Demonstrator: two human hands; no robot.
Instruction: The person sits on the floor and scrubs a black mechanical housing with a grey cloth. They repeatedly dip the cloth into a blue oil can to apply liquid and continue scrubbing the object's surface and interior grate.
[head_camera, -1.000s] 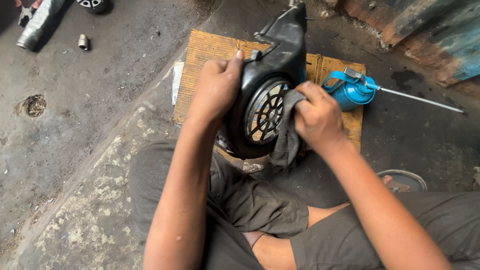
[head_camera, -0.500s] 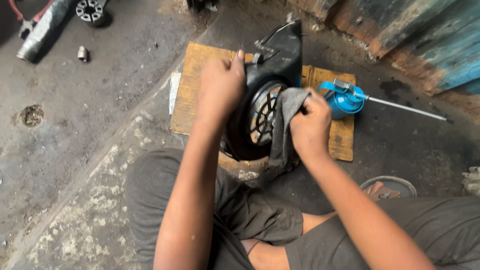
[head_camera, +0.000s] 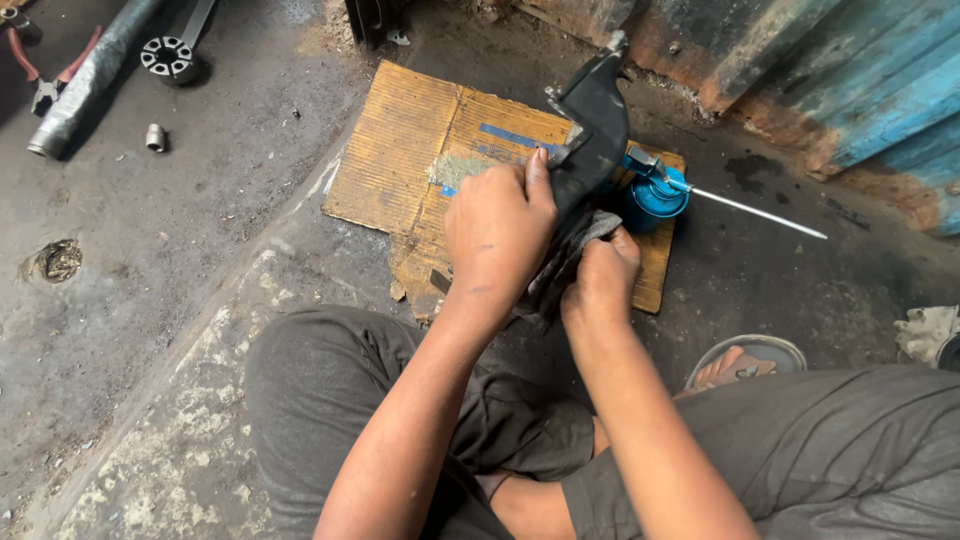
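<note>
Left hand (head_camera: 497, 232) fingers grip the black cover (head_camera: 595, 125), its long axis pointing away; right hand (head_camera: 600, 275) clutches a rag (head_camera: 562, 262).

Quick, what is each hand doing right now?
Left hand: closed on the black cover, holding it up.
Right hand: closed on the grey rag, pressed against the cover.

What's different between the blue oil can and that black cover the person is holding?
The oil can is bright blue and rounded; the black cover is dark and angular. The can stands untouched at the cardboard's edge, while the left hand grips the cover and the right hand presses a grey rag to it. The can has a long thin spout; the cover has none. Both are over the cardboard.
</note>
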